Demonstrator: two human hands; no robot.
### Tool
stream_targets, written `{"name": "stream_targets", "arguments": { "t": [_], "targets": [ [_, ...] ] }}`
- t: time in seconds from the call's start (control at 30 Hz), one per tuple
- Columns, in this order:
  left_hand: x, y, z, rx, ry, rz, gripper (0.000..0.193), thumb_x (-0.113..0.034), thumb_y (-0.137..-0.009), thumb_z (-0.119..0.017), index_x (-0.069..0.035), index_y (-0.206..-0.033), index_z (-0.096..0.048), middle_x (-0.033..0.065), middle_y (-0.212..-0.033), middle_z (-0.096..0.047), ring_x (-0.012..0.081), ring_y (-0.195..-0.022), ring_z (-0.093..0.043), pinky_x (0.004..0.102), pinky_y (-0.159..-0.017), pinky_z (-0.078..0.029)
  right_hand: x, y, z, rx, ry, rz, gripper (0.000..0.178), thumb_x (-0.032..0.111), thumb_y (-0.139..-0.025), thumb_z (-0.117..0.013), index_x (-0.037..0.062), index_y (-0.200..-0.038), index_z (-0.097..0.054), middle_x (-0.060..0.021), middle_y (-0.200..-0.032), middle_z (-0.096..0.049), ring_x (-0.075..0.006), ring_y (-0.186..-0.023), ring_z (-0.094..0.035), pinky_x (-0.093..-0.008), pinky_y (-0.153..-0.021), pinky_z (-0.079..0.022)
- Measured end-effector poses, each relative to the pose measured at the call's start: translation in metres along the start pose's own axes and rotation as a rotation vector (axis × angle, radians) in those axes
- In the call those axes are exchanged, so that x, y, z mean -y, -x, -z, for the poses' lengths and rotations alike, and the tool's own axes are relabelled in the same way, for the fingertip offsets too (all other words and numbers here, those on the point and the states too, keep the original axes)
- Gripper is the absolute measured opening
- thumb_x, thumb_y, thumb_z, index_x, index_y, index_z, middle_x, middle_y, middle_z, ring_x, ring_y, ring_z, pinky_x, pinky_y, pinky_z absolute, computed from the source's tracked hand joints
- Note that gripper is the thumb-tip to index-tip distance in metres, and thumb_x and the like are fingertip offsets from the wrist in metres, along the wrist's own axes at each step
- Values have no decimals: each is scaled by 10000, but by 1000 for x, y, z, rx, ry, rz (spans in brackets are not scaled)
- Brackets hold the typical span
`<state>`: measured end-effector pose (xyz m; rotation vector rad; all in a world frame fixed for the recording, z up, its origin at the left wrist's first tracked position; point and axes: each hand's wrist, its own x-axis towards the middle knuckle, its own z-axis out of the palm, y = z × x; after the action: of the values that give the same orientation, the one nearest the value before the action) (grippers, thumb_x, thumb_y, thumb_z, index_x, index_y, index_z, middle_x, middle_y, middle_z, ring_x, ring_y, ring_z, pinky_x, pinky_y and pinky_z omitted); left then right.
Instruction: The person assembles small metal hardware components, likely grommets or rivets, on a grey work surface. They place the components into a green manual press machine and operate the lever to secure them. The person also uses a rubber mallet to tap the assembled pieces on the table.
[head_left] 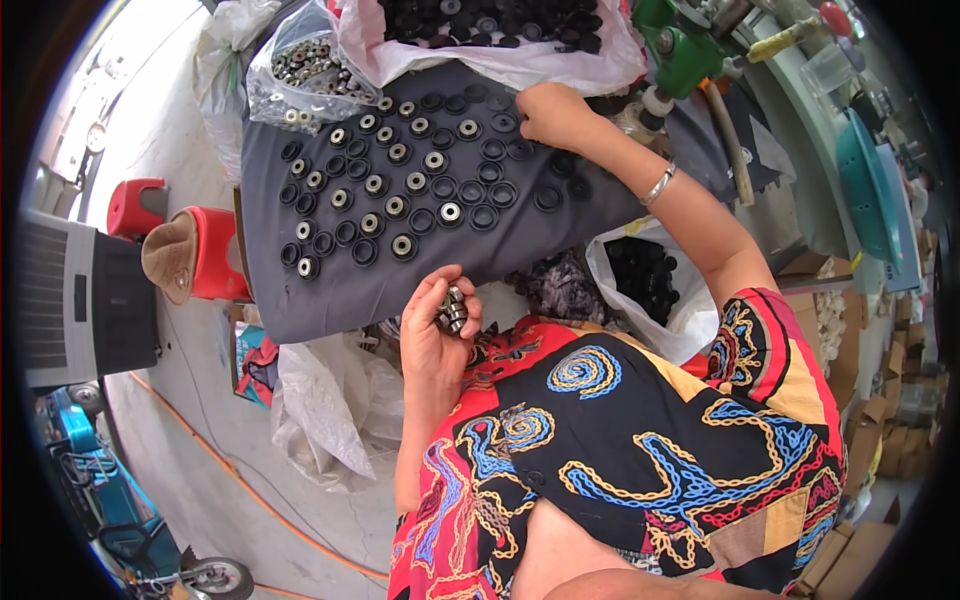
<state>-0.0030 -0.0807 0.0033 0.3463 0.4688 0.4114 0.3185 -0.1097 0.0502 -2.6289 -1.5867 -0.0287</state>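
Observation:
My left hand [437,318] is closed around several small metal bearings [455,312], held just off the near edge of the dark cloth. Across the table, my right hand [556,116] reaches to the far right with its fingers curled down beside a black ring [503,122]; what they hold, if anything, is hidden. Rows of black rings [443,187] lie over the grey cloth [330,300]. Many of them have a shiny bearing [403,245] seated in the middle, while others toward the right are without one.
A clear bag of bearings [318,72] stands at the far left of the table. Behind it sits a white sack [400,68] of black round parts. Another white bag [700,325] with black pieces is below the right edge. A green machine [690,48] and a hammer handle [728,140] stand at right.

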Motion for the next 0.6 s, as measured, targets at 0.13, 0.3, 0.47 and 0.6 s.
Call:
{"name": "stream_targets", "arguments": {
  "t": [0.13, 0.3, 0.47, 0.6],
  "targets": [
    [-2, 0, 2, -8, 26, 4, 226, -156, -988, -508, 23, -1098, -591, 139, -910, -623, 214, -678, -605, 263, -481, -406, -13, -18, -5, -185, -246, 144, 225, 119, -729, -676, -29, -899, -668, -199, -867, -686, -363, -812, -662, -418, -724, -519],
    [-4, 2, -1, -9, 73, 9, 264, -187, -1004, -471, 25, -1106, -591, 147, -911, -622, 232, -698, -607, 276, -489, -405, -13, -40, -15, -196, -317, 151, 254, 107, -737, -685, -22, -956, -677, -198, -862, -689, -338, -811, -670, -397, -728, -522],
    [-7, 5, 1, -8, 72, 5, 252, -174, -1002, -472, 19, -1107, -595, 148, -916, -622, 237, -705, -610, 279, -489, -405, -17, -46, -29, -174, -297, 138, 235, 82, -748, -682, -20, -960, -685, -192, -875, -697, -323, -810, -674, -391, -735, -527],
    [-6, 5, 2, 10, 54, -2, 280, -198, -1013, -450, 23, -1124, -582, 148, -914, -622, 239, -712, -610, 274, -495, -406, -8, -44, -19, -118, -275, 99, 219, 77, -752, -692, -16, -950, -694, -183, -867, -701, -320, -815, -678, -390, -741, -529]
  ]
}}
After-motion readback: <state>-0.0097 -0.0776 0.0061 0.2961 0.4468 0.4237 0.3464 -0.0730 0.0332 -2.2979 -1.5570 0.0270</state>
